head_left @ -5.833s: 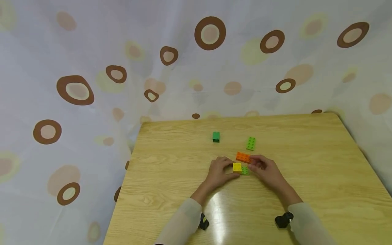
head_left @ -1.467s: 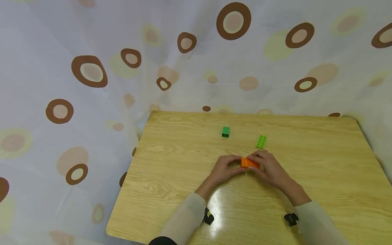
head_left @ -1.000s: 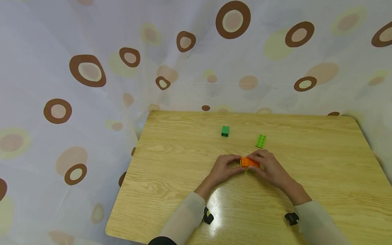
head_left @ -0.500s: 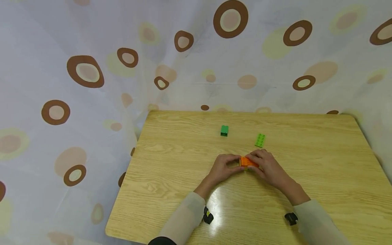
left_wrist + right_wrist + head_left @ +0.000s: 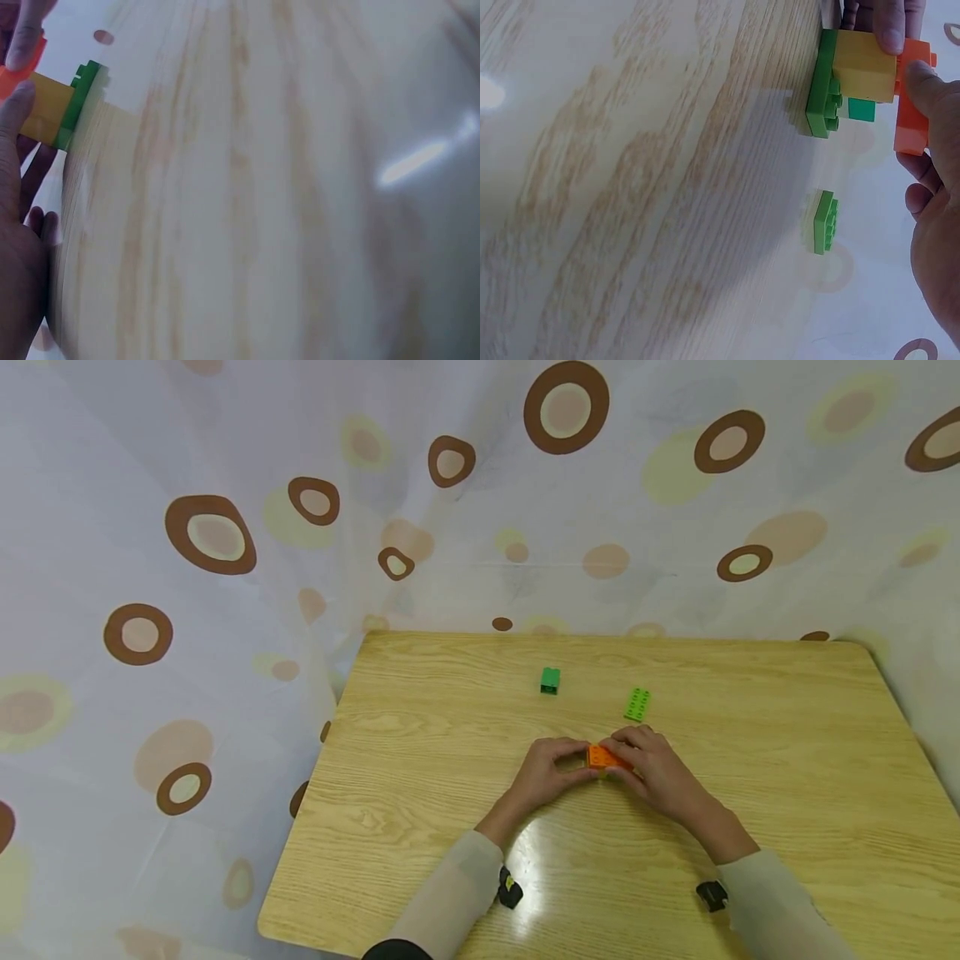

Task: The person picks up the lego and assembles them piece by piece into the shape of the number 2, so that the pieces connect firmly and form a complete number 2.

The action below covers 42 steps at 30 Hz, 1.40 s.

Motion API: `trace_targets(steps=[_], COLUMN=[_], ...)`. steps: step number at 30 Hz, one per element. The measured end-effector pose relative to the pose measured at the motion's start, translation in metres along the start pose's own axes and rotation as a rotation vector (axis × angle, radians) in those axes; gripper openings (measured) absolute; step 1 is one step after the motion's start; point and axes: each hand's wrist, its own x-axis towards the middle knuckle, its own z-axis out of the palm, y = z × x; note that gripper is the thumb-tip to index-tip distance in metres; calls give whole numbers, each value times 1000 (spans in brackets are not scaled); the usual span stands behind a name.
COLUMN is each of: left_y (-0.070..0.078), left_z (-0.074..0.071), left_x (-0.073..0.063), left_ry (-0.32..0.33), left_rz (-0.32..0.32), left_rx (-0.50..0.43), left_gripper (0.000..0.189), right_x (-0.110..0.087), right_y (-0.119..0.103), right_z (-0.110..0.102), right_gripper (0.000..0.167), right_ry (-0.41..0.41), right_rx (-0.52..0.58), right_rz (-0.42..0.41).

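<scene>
In the head view my left hand [image 5: 550, 772] and right hand [image 5: 659, 772] meet over a small stack of toy building bricks. An orange brick [image 5: 913, 120] lies across the top of a yellow brick [image 5: 864, 66], sticking out past it on the right-hand side. Under the yellow brick is a light green plate brick [image 5: 823, 90] with bare studs showing, down on the table. The fingers and thumb of my left hand grip the yellow brick near its top. My right hand pinches the orange brick between thumb and fingers. From above, both hands partly cover the stack.
Behind the hands, a dark green brick [image 5: 551, 681] stands on the wooden table [image 5: 420, 793]. A second light green plate brick [image 5: 637, 704] lies to its right, just beyond the right hand. A patterned curtain [image 5: 480, 518] hangs beyond the table's far edge.
Several seconds ago the orange brick lay beside the yellow one; now it is on top, with the right hand pinching it. Over the last second the hands have hardly moved.
</scene>
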Motion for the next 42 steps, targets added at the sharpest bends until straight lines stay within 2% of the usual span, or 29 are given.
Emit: trace_targets(steps=[7, 12, 19, 23, 28, 36, 39, 42], left_y=[0, 1, 1, 4, 6, 5, 4, 2], left_z=[0, 0, 0, -2, 1, -1, -5, -10], left_x=[2, 0, 1, 1, 0, -3, -3, -5], left_ry=[6, 4, 12, 23, 18, -6, -14, -13], left_rz=[-13, -45, -23, -38, -53, -87, -95, -113], left_rx=[19, 27, 43, 18, -3, -33, -35, -29], left_gripper=[41, 43, 43, 42, 41, 44, 44, 44], right_x=[4, 5, 12, 16, 14, 10, 12, 13], right_y=[-3, -4, -9, -9, -8, -6, -3, 1], right_z=[-5, -6, -14, -15, -13, -10, -7, -4], right_gripper=[38, 36, 33, 33, 33, 38, 41, 44], right_ry=[-30, -61, -132, -156, -153, -148, -116, -84], right_rx=[-20, -31, -70, -72, -78, -50, -9, 78], right_rz=[1, -8, -24, -30, -29, 27, 33, 57])
